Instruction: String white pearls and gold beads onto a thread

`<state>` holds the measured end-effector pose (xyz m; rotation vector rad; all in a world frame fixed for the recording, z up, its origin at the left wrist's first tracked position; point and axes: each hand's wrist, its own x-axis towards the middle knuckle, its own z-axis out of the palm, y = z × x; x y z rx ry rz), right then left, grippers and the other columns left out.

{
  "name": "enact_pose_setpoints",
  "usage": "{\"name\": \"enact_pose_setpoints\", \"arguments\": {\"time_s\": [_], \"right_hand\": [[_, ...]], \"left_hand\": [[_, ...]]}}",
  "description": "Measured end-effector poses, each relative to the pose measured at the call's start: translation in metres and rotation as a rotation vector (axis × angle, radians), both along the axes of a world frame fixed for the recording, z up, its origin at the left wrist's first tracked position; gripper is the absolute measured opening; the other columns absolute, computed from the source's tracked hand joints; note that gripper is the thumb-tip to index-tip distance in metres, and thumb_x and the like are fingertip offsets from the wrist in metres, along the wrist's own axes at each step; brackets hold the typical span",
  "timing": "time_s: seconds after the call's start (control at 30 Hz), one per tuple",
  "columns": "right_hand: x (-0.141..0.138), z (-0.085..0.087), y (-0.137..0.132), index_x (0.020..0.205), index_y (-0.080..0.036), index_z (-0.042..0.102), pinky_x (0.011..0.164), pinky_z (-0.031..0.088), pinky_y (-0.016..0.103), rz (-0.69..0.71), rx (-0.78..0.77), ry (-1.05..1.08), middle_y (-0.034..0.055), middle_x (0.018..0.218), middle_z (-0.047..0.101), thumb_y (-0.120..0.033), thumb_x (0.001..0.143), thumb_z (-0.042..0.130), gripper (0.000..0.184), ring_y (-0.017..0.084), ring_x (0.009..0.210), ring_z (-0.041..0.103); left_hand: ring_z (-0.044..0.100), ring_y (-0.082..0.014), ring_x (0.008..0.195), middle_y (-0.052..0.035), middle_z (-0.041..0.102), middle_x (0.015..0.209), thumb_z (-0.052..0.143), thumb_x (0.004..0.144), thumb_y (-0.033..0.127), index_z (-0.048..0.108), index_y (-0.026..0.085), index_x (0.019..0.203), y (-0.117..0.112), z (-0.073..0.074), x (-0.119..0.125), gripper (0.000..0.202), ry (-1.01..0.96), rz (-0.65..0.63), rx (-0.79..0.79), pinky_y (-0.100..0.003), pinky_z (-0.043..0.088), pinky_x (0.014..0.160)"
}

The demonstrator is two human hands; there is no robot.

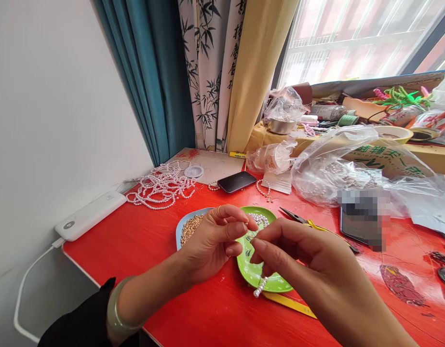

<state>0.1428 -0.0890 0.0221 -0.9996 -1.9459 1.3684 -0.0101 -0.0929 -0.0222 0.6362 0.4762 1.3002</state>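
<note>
My left hand [220, 233] is closed in a pinch, with a tiny gold-coloured bead [247, 223] just showing at the thumb and fingertips. Close beside it, my right hand [305, 250] pinches a thin beading thread. A short row of white pearl beads [260, 286] hangs from this thread below the right fingers, over the near rim of a green plate [248, 275]. More white pearl beads [259, 220] lie in that plate. Partly hidden behind my left hand, a blue tray [178, 231] holds many gold beads [190, 228].
On the red table [208, 308] are pearl strands [160, 185], a black phone [237, 181], a beaded bracelet [263, 189], yellow-handled pliers [312, 224] and a partly blurred phone [356, 226]. A power bank [91, 215] sits left. Plastic bags [352, 168] crowd the right back.
</note>
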Motion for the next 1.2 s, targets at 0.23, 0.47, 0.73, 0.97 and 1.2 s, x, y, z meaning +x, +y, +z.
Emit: {"name": "enact_pose_setpoints", "arguments": {"time_s": [0.23,0.47,0.73,0.97,1.2], "right_hand": [[-0.002,-0.001,0.008,0.072,-0.019,0.062,0.052,0.048,0.021,-0.019,0.118,0.009,0.001,0.063,0.064,-0.027,0.082,0.055,0.015,0.012,0.058,0.06],[0.006,0.009,0.012,0.078,-0.019,0.061,0.053,0.053,0.022,-0.181,0.153,0.157,0.0013,0.064,0.067,-0.029,0.076,0.062,0.011,0.013,0.059,0.064],[0.016,0.02,0.004,0.079,-0.026,0.066,0.05,0.054,0.024,-0.311,0.265,0.216,-0.0002,0.064,0.068,-0.029,0.073,0.066,0.006,0.014,0.054,0.063],[0.021,0.02,0.006,0.075,-0.024,0.067,0.049,0.054,0.019,-0.269,0.296,0.247,-0.0006,0.064,0.068,-0.025,0.076,0.064,0.003,0.012,0.054,0.064],[0.022,0.02,0.009,0.077,-0.023,0.068,0.045,0.05,0.02,-0.253,0.31,0.203,0.0005,0.063,0.067,-0.029,0.077,0.062,0.008,0.012,0.054,0.063]], "left_hand": [[0.048,-0.0018,0.049,0.0005,0.066,0.066,0.081,0.059,0.02,0.071,0.018,0.066,0.002,0.004,-0.001,0.013,0.107,0.005,0.004,-0.009,0.031,0.038],[0.053,-0.009,0.064,-0.0023,0.067,0.08,0.072,0.067,0.022,0.069,0.017,0.079,0.032,0.004,-0.015,0.013,0.829,0.206,0.195,-0.019,0.04,0.057],[0.046,-0.0127,0.053,0.0036,0.049,0.044,0.064,0.058,0.001,0.063,0.017,0.047,0.069,-0.016,-0.01,0.02,1.291,0.162,0.372,-0.024,0.032,0.054],[0.045,-0.0152,0.064,0.0038,0.045,0.049,0.065,0.058,0.0,0.062,0.02,0.049,0.068,-0.025,-0.001,0.023,1.282,0.254,0.387,-0.022,0.028,0.052],[0.047,-0.0149,0.066,0.0036,0.048,0.05,0.066,0.059,0.002,0.064,0.02,0.05,0.074,-0.031,-0.005,0.02,1.105,0.234,0.309,-0.021,0.031,0.054]]}}
